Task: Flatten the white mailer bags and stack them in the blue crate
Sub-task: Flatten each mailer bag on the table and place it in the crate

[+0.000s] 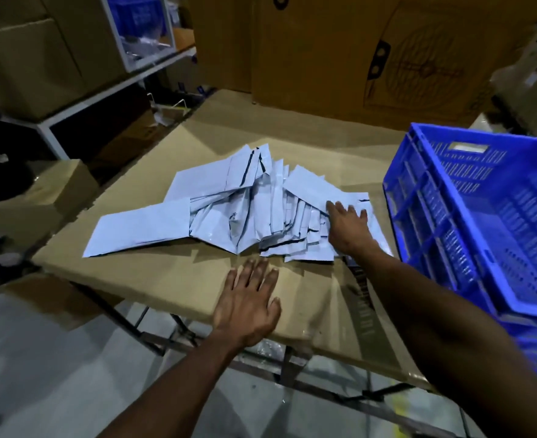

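A cardboard-covered table [172, 279] carries a blue crate [469, 216] at its right edge, with no bags visible inside, and a loose heap of white mailer bags [229, 207] at centre. The right hand [349, 227] presses flat, fingers spread, on the heap's right side; the left hand [248, 301] rests open on bare cardboard nearby. The slippery, overlapping bags could slide off or fold crooked if swept carelessly. No label or print is legible.

I count my two hands, left hand [248, 303] and right hand [347, 227], one blue crate [469, 216], and one heap of mailer bags [238, 205] too jumbled to number.
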The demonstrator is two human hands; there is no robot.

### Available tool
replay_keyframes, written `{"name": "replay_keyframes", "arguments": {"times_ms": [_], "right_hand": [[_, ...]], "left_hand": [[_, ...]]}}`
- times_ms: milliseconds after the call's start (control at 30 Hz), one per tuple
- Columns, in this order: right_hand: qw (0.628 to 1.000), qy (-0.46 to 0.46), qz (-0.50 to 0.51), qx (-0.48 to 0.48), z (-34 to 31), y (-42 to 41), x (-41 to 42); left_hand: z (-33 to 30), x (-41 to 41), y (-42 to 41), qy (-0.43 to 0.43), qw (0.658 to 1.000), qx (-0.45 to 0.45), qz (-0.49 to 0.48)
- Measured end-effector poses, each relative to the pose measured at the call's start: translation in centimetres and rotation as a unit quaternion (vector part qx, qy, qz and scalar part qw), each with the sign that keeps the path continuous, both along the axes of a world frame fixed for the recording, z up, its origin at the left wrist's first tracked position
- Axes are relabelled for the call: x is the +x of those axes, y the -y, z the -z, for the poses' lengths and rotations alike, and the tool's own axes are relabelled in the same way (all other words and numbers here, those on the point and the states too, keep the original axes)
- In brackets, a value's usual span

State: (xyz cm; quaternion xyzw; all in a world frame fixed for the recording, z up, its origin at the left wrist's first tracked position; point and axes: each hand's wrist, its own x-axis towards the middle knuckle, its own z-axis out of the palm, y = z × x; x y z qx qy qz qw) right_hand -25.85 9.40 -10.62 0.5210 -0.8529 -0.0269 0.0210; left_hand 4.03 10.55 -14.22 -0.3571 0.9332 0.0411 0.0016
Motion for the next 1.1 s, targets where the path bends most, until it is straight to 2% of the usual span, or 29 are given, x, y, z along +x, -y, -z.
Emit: {"name": "replay_keyframes", "arguments": {"times_ms": [233, 300, 467, 567, 700, 767, 833, 967, 1100], "right_hand": [[0.996, -0.048, -0.022, -0.068, -0.3, -1.1, 0.2], [0.99, -0.064, -0.029, -0.121, -0.8, -2.6, 1.3], [0.961, -0.049, -0.119, -0.247, -0.8, -9.6, 6.7], [0.935, -0.021, -0.206, -0.287, 0.7, -14.1, 9.2], [0.914, 0.0, -0.289, -0.284, 2.2, -16.3, 11.9], [0.912, -0.014, -0.311, -0.268, 2.9, -16.4, 12.3], [0.913, -0.005, -0.322, -0.252, 3.0, -16.6, 12.6], [0.916, -0.007, -0.323, -0.237, 3.3, -17.1, 13.1], [0.934, 0.027, -0.284, -0.213, 2.9, -17.4, 13.5]], "left_hand": [[0.2, -0.1, -0.2, -0.013, 1.0, -0.014, 0.002], [0.3, 0.0, -0.4, -0.036, 0.999, -0.021, -0.004], [0.2, 0.8, -1.2, -0.217, 0.976, -0.032, -0.013], [-0.2, 1.2, -1.2, -0.281, 0.959, -0.022, -0.001], [0.1, 2.3, -0.4, -0.393, 0.918, 0.021, 0.045], [0.2, 2.9, -0.1, -0.418, 0.905, 0.041, 0.064], [0.3, 3.5, 0.1, -0.411, 0.907, 0.056, 0.077], [0.9, 4.8, 1.0, -0.305, 0.944, 0.032, 0.117], [1.6, 6.1, 1.9, -0.241, 0.961, 0.043, 0.132]]}}
